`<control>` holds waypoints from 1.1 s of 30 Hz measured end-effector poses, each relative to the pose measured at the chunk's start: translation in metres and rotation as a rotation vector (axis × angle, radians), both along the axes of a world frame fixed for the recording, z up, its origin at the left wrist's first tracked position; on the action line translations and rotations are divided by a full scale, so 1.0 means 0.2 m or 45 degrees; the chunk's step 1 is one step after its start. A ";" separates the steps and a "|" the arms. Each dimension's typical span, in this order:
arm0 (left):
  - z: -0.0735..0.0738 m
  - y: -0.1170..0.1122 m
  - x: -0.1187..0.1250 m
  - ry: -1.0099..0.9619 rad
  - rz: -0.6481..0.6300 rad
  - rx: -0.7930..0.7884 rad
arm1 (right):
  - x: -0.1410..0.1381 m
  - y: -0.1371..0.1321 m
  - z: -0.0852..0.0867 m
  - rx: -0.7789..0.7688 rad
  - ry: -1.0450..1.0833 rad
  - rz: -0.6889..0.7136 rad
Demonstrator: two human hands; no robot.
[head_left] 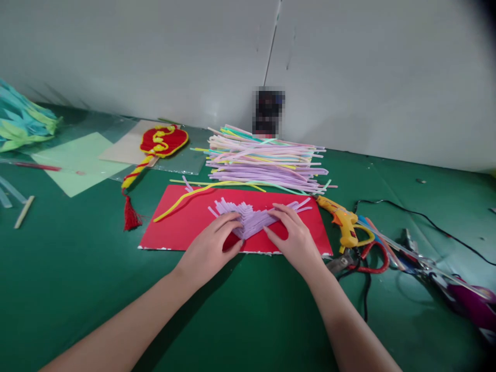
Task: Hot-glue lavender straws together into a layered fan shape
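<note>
A woven piece of lilac pipe cleaners (253,223) lies on a red board (176,214), its strands crossing in a V-shaped pattern with loose ends spread at the upper left and upper right. My left hand (215,243) has its bent fingers and thumb on the left side of the weave. On the opposite side, my right hand (292,235) pinches the strands between thumb and fingers. A yellow pipe cleaner (194,192) curves across the board's upper left. The fingertips partly cover the weave.
Behind the board lies a pile of pastel pipe cleaners (267,160). To the right are a yellow glue gun (343,219), red-handled pliers (377,263) and a black cord (418,214). A red-and-yellow fan (165,142) with a tassel lies at the left, near green paper (81,160).
</note>
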State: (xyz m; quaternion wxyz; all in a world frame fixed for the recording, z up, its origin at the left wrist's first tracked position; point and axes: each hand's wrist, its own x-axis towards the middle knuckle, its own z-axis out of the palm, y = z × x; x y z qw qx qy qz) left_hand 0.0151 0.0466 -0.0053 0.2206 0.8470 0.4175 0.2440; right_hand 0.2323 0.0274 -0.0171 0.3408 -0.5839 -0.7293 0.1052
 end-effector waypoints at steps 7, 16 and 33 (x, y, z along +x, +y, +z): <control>0.00 0.00 0.00 -0.002 -0.009 0.010 | 0.00 0.00 0.00 0.000 -0.006 -0.001; 0.00 0.00 0.00 0.008 0.002 -0.003 | -0.01 -0.01 0.01 0.022 0.069 0.082; -0.01 0.00 0.00 -0.004 -0.006 0.008 | 0.00 0.01 0.00 0.091 -0.039 0.137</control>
